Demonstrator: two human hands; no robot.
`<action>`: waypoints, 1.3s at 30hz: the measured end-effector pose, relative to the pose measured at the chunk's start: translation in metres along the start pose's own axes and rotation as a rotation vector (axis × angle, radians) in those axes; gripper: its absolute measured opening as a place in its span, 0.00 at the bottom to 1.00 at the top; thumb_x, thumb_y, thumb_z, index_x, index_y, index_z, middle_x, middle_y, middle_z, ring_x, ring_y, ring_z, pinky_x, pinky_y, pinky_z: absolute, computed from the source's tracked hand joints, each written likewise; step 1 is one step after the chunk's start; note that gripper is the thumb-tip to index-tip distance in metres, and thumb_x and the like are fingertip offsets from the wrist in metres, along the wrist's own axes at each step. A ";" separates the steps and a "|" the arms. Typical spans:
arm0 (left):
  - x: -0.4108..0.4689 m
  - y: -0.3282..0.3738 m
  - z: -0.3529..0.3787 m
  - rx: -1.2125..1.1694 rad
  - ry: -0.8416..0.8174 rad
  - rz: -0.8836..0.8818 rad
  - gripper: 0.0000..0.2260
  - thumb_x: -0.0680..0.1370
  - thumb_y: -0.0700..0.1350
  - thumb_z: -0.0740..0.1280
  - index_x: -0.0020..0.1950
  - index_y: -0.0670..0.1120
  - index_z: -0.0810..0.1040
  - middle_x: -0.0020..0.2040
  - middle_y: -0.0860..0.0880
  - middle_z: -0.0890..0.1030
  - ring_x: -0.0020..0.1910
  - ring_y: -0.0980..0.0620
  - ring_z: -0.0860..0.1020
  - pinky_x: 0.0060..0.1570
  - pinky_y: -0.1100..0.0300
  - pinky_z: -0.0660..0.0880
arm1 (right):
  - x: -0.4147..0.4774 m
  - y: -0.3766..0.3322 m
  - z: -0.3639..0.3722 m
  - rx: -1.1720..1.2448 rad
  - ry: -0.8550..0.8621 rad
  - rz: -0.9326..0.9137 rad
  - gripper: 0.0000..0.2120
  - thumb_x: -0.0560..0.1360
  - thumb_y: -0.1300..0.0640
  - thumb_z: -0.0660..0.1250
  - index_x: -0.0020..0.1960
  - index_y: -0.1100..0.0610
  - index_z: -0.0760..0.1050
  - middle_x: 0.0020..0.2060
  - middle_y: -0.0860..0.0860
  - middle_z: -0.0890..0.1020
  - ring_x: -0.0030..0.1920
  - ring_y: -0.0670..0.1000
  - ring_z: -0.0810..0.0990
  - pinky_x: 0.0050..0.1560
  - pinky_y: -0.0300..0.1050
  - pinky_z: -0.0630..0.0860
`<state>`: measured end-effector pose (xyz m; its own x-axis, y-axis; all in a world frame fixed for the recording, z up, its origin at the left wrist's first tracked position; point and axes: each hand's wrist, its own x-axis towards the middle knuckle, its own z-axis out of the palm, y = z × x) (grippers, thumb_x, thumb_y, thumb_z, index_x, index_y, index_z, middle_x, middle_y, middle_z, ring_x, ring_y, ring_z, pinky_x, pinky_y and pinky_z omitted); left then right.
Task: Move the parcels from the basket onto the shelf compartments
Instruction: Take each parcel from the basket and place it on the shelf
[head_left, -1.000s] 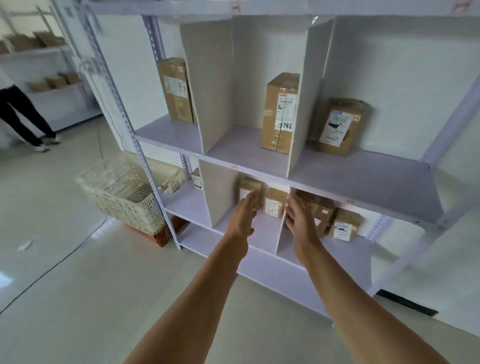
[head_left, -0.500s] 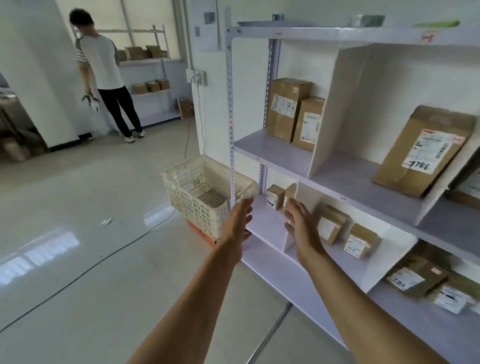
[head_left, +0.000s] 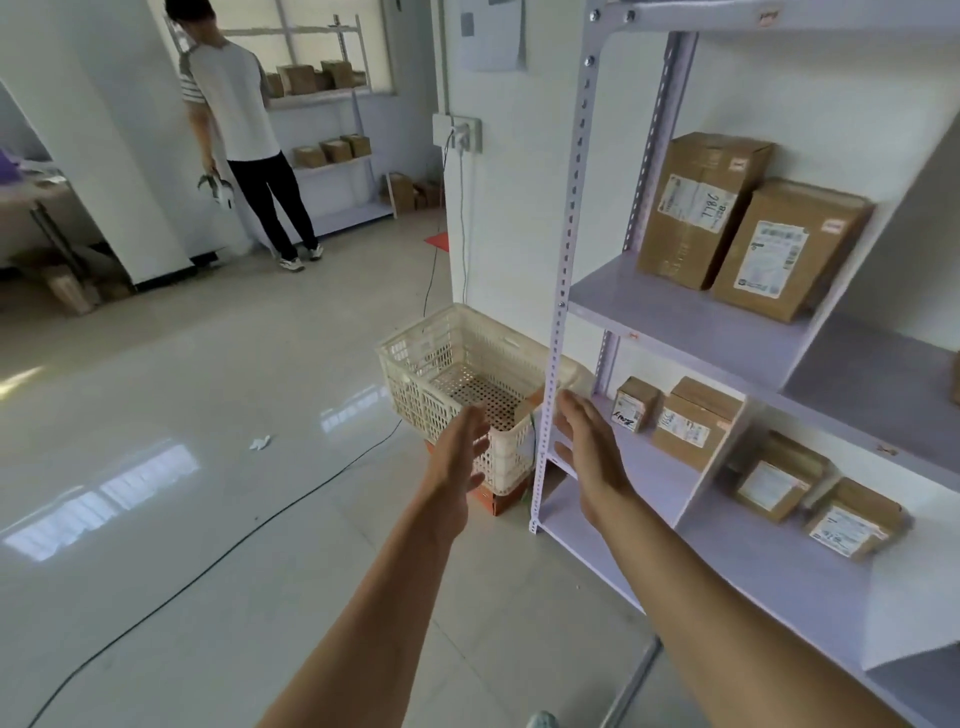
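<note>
Two bare forearms reach forward. The left hand (head_left: 460, 457) and right hand (head_left: 587, 452) are open, with fingers straight and palms facing each other across a gap, gripping nothing. Just beyond the fingertips sits a cream perforated plastic basket (head_left: 431, 384), stacked on an orange crate (head_left: 498, 501); its holed floor shows. The front post of a pale lilac metal shelf unit (head_left: 675, 322) rises just left of the right hand. Right of that hand, small brown cardboard parcels (head_left: 696, 423) stand in the lower compartments. Above it, two tall brown cardboard boxes (head_left: 696, 208) stand touching. Far beyond the left hand, a person in a white shirt (head_left: 234, 104) stands at another shelf.
</note>
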<state>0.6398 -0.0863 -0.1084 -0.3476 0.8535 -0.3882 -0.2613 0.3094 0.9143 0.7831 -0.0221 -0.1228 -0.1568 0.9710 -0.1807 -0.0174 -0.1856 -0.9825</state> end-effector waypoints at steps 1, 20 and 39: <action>0.013 0.004 -0.006 0.004 0.003 -0.005 0.19 0.85 0.56 0.62 0.72 0.49 0.77 0.71 0.51 0.80 0.70 0.49 0.76 0.67 0.46 0.69 | 0.011 0.002 0.009 0.013 -0.004 0.014 0.21 0.87 0.47 0.59 0.77 0.53 0.71 0.66 0.47 0.79 0.67 0.48 0.77 0.68 0.48 0.72; 0.327 0.092 -0.059 0.146 -0.052 -0.117 0.17 0.85 0.55 0.61 0.68 0.49 0.78 0.67 0.49 0.81 0.68 0.49 0.77 0.66 0.47 0.71 | 0.295 0.015 0.134 0.074 0.036 0.136 0.25 0.87 0.44 0.58 0.80 0.54 0.66 0.78 0.51 0.71 0.77 0.52 0.70 0.77 0.53 0.66; 0.620 0.095 -0.072 0.341 -0.416 -0.375 0.20 0.85 0.56 0.63 0.70 0.44 0.78 0.70 0.46 0.80 0.71 0.46 0.76 0.70 0.43 0.71 | 0.501 0.087 0.195 0.195 0.550 0.347 0.29 0.86 0.45 0.60 0.83 0.55 0.61 0.79 0.53 0.69 0.77 0.52 0.70 0.80 0.54 0.64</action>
<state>0.3344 0.4415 -0.2703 0.1068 0.7316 -0.6733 0.0269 0.6748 0.7375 0.5102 0.4189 -0.2903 0.3390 0.7762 -0.5315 -0.2427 -0.4737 -0.8466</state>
